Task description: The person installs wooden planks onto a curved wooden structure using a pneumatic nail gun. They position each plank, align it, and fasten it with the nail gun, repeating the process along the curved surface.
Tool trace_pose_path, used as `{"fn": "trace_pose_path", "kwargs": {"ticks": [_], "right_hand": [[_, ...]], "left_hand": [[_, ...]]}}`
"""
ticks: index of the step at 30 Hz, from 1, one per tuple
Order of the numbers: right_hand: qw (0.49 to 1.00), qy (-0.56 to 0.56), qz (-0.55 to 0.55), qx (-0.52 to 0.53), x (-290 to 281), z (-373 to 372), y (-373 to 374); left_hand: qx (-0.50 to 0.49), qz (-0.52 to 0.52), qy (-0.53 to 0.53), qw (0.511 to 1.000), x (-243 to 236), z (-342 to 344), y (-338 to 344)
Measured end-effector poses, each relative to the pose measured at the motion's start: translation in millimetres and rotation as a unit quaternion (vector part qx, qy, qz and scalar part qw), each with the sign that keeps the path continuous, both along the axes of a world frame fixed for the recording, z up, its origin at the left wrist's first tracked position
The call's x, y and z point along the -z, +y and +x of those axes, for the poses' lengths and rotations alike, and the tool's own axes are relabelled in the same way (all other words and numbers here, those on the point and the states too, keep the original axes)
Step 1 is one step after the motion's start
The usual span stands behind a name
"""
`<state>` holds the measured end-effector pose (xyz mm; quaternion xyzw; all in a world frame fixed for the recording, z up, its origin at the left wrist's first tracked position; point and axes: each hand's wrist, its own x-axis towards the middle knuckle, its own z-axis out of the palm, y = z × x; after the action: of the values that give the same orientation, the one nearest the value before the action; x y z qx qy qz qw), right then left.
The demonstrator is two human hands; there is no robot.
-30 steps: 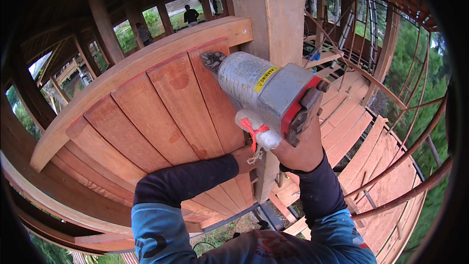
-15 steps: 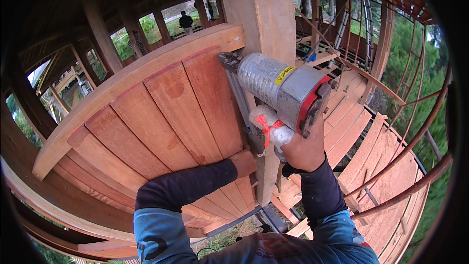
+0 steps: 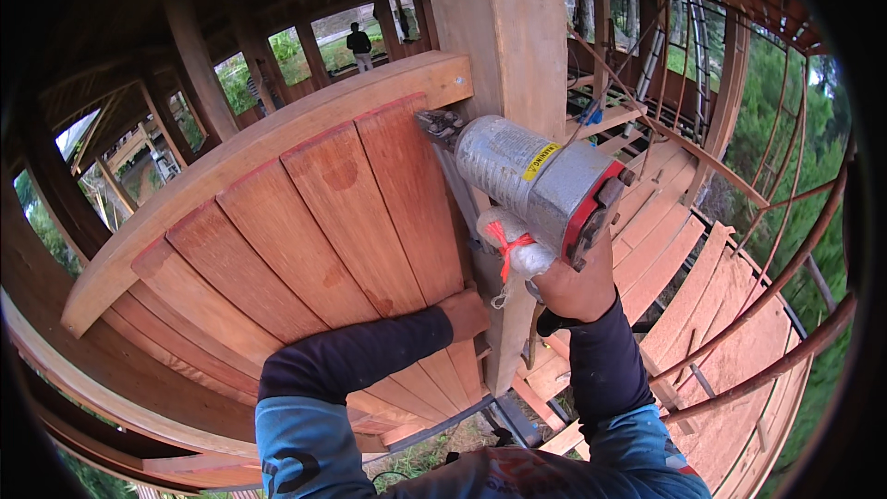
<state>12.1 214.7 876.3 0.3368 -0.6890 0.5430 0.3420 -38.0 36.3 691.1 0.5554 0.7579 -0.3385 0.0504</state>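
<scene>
My right hand [image 3: 577, 288] is wrapped around the handle of a silver pneumatic nail gun [image 3: 517, 166] with a red-edged end cap and a yellow label. White wrapping tied with red string [image 3: 508, 242] covers part of its grip. The gun lies tilted, its nose at the upper right edge of a panel of reddish vertical boards [image 3: 346, 212], beside a thick wooden post [image 3: 517, 28]. Lower down, my left hand [image 3: 465, 315] rests at the panel's right edge against the post, its fingers hidden from view.
A curved wooden rail [image 3: 268, 143] caps the panel. To the right are loose planks [image 3: 661, 249] with gaps between them and rusty metal scaffold bars [image 3: 799, 351]. Far back, a person [image 3: 358, 44] stands near the window openings.
The view has shifted slightly, so the panel, post and nail gun appear a little lower and further right. Both hands keep their places against the work.
</scene>
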Motion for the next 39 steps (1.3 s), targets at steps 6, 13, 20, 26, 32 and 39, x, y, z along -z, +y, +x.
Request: {"fn": "trace_pose_path", "kwargs": {"ticks": [6,13,20,26,32,39], "right_hand": [[0.986,-0.128,-0.1,-0.034,52.7,26.0,22.6],[0.969,-0.23,-0.083,0.03,101.2,59.0,61.9],[0.924,-0.358,-0.131,0.026,176.3,75.7,79.5],[0.847,-0.473,-0.241,-0.025,227.2,98.2,82.4],[0.848,-0.503,-0.167,-0.029,264.7,116.7,83.9],[0.866,-0.495,-0.008,-0.066,273.4,106.5,76.9]], "left_hand": [[-0.011,-0.016,0.04,0.999,2.3,-1.5,-1.0],[0.016,0.058,0.124,0.99,1.3,-10.6,-7.0],[-0.012,0.093,0.079,0.992,8.5,-12.2,-8.4],[-0.009,0.129,0.065,0.989,9.8,-15.4,-12.2],[-0.019,0.126,0.078,0.989,7.0,-9.6,-7.4],[-0.033,0.081,0.054,0.995,-3.1,-6.0,-2.8]]}}
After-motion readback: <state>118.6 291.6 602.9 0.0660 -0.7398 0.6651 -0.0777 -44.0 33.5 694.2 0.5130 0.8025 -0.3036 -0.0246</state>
